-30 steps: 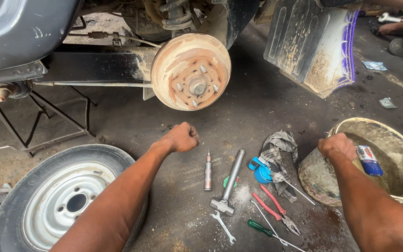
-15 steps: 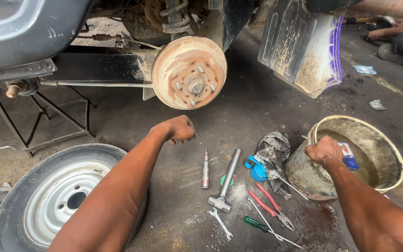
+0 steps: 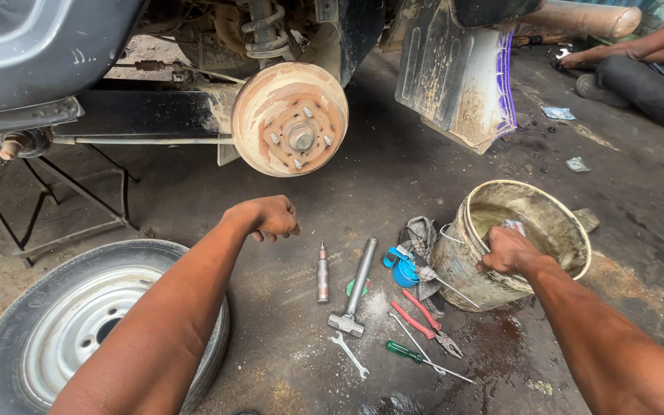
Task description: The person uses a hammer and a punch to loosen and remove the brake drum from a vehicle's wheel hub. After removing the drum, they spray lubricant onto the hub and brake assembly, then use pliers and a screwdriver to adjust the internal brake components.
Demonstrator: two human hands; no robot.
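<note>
While your right hand (image 3: 507,250) grips the near rim of the dirty bucket (image 3: 559,207), fingers curled over the edge and clamped on it, the bucket leans toward you on the oily floor (image 3: 393,184). Inside it you can see murky liquid and a pale scrap just past your knuckles; what the scrap is cannot be told.

Your left hand (image 3: 270,217) hangs over the floor in a loose fist, fingers curled together and holding nothing, just below the rusty brake drum (image 3: 291,119) with its studs showing. A removed wheel (image 3: 78,330) lies flat beneath your left forearm.

Between your two hands the tools lie spread out: a short metal punch (image 3: 322,273), a hammer (image 3: 356,288) with its head toward you, a small spanner (image 3: 349,353), red-handled pliers (image 3: 424,321), a green-handled screwdriver (image 3: 416,357), a blue cap (image 3: 405,270) and a grey rag (image 3: 422,238) pressed against the bucket's side. The rag and cap sit just beside the bucket, left of your grip. A muddy mud flap (image 3: 455,77) hangs behind the bucket, and another person (image 3: 639,69) sits on the floor far right.
</note>
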